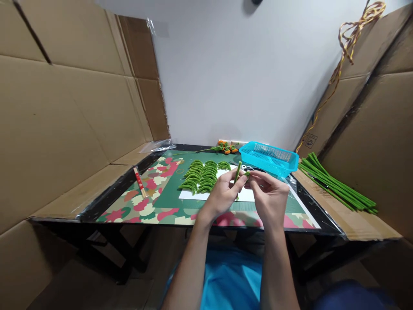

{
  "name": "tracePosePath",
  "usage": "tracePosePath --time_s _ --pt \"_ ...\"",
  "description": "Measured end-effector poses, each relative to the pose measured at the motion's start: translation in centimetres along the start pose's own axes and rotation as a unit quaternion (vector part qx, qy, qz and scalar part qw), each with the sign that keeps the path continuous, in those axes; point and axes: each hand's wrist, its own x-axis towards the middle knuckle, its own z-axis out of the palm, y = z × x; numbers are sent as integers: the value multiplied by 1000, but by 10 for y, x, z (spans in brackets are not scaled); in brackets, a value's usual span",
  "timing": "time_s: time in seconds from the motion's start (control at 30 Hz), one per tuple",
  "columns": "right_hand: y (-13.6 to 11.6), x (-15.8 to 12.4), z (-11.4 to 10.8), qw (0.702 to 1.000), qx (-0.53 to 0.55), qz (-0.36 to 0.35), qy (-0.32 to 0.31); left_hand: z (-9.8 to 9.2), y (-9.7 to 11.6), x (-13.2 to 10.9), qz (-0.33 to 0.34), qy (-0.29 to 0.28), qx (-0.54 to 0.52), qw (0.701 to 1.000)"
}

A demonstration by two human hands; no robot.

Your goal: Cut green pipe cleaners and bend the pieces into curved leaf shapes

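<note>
Over the white sheet (187,196), my left hand (222,191) is closed around a green pipe cleaner (238,170), whose fuzzy end sticks up past the thumb. My right hand (271,191) pinches a short green bit of it close to the left fingertips. Fingers hide most of the piece between the hands. To the left of my hands, several curved, leaf-like green pipe cleaner pieces (209,176) lie in columns on the sheet. Just behind the fingers is a partly covered dark and white object (244,167) that I cannot make out.
A blue plastic basket (292,162) stands at the back right. Beside it, a bundle of long green pipe cleaners (338,183) lies on cardboard. Orange flowers (227,150) rest at the back. A red-wrapped stick pair (139,181) lies left on the patterned mat (129,206). Cardboard walls flank the table.
</note>
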Motion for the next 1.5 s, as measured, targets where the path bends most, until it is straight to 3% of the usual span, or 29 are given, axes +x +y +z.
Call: tracePosePath --time_s 0.33,0.47,0.73,1.0,1.3,1.5 --pt "-3 5 -7 999 5 -2 -42 0 -2 1 -3 20 -69 997" --pt "-1 5 -8 999 9 2 -42 -1 -1 2 -5 6 -52 999" --pt "-5 3 -12 992 -81 -37 -86 -5 -3 2 17 0 16 1000" --pt "-4 5 -12 984 -146 -78 -73 -4 -2 4 50 10 107 993" --pt "6 4 -11 985 -153 -58 -55 -1 -1 2 41 -44 110 992" --pt "5 3 -12 968 -229 -76 -66 -4 -2 1 26 -48 130 990"
